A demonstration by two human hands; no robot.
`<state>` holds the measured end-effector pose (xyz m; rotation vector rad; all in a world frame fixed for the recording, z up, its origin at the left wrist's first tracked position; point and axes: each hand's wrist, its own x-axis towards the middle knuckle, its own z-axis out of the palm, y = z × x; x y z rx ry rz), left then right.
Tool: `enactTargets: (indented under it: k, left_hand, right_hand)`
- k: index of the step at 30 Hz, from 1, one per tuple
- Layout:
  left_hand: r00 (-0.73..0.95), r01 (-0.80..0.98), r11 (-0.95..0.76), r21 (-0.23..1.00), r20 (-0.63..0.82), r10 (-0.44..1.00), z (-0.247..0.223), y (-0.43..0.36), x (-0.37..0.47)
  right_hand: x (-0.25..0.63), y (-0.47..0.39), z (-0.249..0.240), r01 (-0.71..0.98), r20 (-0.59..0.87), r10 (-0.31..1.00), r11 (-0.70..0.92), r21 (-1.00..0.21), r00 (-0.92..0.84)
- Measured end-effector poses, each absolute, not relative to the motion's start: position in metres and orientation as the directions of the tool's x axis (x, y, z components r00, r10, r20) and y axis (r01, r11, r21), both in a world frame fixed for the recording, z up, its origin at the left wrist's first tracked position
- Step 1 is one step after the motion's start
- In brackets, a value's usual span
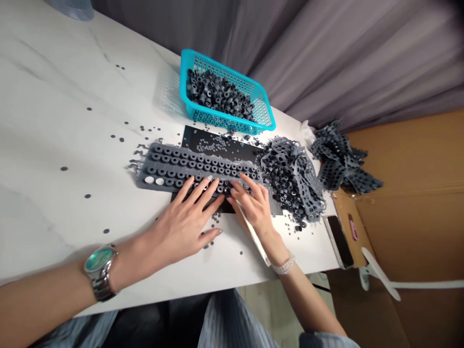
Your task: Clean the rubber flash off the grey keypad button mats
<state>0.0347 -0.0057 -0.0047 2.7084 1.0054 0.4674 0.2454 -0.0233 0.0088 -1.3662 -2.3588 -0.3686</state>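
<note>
Already the top-middle basket (229,116) has many bits (214,91), but the sheet (174,167) looks mostly full, left hand (183,223) wide, right hand (256,208) holding a stick (259,245).

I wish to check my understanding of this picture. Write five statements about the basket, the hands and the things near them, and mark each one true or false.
1. The basket holds many small dark pieces. True.
2. The basket is red. False: it is bright blue.
3. The right hand holds a long white tool. True.
4. The left hand is inside the basket. False: its fingers are spread on the grey sheet.
5. The watch is on the right wrist. False: it is on the left wrist; a light bracelet is on the right.
</note>
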Motion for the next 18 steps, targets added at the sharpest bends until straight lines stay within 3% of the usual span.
enactTargets:
  k: [8, 18]
  left_hand:
    - [0.718, 0.591, -0.750, 0.296, 0.231, 0.657, -0.0036, -0.0058, 0.0342]
    - [0.722, 0.594, -0.747, 0.300, 0.211, 0.659, -0.0030, -0.0061, 0.0348]
  right_hand:
    - [0.2460, -0.0203, 0.0083, 0.849, 0.394, 0.773, 0.527, 0.037, -0.497]
    - [0.2413, -0.0152, 0.0080, 0.825, 0.326, 0.761, 0.547, 0.142, -0.561]
